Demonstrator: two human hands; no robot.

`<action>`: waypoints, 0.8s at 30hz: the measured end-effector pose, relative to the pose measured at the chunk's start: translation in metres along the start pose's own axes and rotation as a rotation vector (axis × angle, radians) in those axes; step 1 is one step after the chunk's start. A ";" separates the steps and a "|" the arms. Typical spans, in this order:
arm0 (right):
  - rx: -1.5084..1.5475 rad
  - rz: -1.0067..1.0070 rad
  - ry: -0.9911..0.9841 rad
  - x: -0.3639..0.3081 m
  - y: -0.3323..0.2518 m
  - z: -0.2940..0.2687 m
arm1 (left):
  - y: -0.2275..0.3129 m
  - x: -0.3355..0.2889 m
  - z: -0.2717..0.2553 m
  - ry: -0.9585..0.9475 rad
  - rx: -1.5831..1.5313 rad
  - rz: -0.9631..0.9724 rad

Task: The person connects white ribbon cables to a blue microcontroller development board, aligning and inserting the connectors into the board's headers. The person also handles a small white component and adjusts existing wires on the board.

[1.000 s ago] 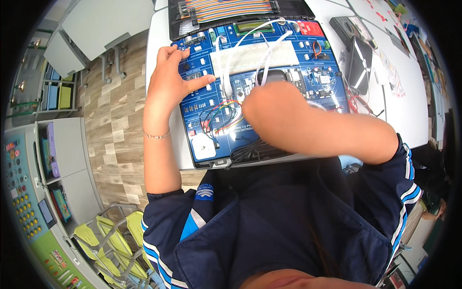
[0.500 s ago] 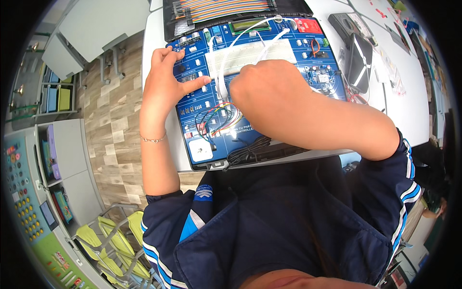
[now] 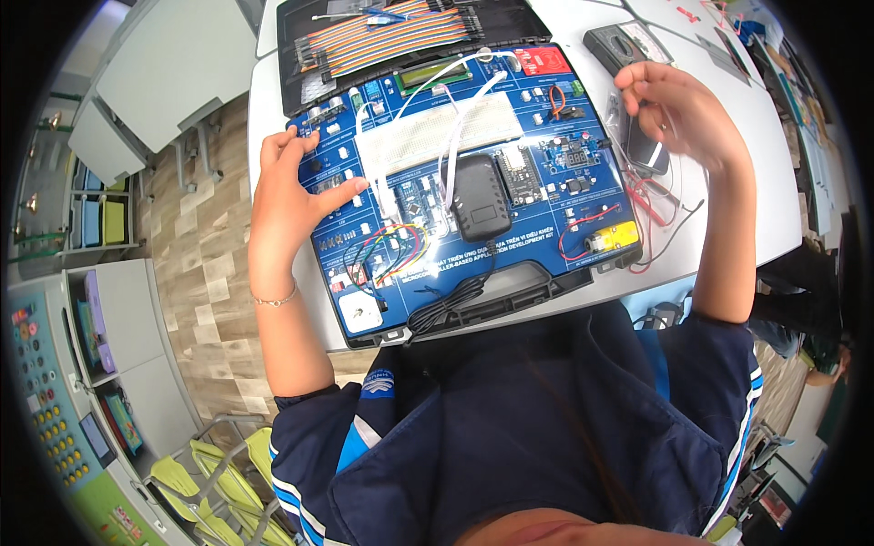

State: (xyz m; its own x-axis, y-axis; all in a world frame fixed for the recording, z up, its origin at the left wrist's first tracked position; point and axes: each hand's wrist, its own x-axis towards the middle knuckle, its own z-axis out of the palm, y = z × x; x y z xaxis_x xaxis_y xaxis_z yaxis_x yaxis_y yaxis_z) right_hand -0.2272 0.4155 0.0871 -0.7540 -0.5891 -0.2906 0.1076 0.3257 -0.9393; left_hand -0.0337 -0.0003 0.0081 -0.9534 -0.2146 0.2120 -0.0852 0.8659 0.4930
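An open electronics kit with a blue board [image 3: 537, 250] lies on the white table. My left hand [image 3: 293, 187] rests on its left edge, thumb and fingers spread, holding nothing. Past the right edge my right hand [image 3: 672, 114] is raised, fingers loosely bent and apart, with nothing visible in them. A black power adapter [image 3: 482, 207] lies on the board below the white breadboard [image 3: 391, 144], its black cable [image 3: 437, 314] bundled at the front edge. White connector leads [image 3: 452, 150] run across the breadboard. Coloured wires [image 3: 391, 250] loop at the lower left.
Orange ribbon jumper wires [image 3: 391, 44] lie in the kit's lid. A multimeter [image 3: 608, 47] and a black device [image 3: 645, 153] sit right of the kit, partly behind my right hand. Red and black leads [image 3: 657, 207] trail there. A yellow motor [image 3: 615, 237] occupies the board's lower right corner.
My right hand has lifted off the middle of the board and moved right, its fist loosened. The adapter it covered now shows. My left hand stays at the edge; the view has shifted slightly.
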 end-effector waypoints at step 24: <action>-1.252 -0.719 0.229 0.100 0.022 0.081 | 0.005 -0.003 0.000 0.013 -0.048 -0.012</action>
State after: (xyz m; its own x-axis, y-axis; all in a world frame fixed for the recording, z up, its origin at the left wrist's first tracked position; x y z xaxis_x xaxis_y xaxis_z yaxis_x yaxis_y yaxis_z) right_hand -0.2477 0.3038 0.0228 -0.4980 -0.8100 0.3096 -0.8607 0.5053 -0.0624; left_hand -0.0313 0.0046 0.0096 -0.9485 -0.2312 0.2166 -0.0827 0.8406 0.5353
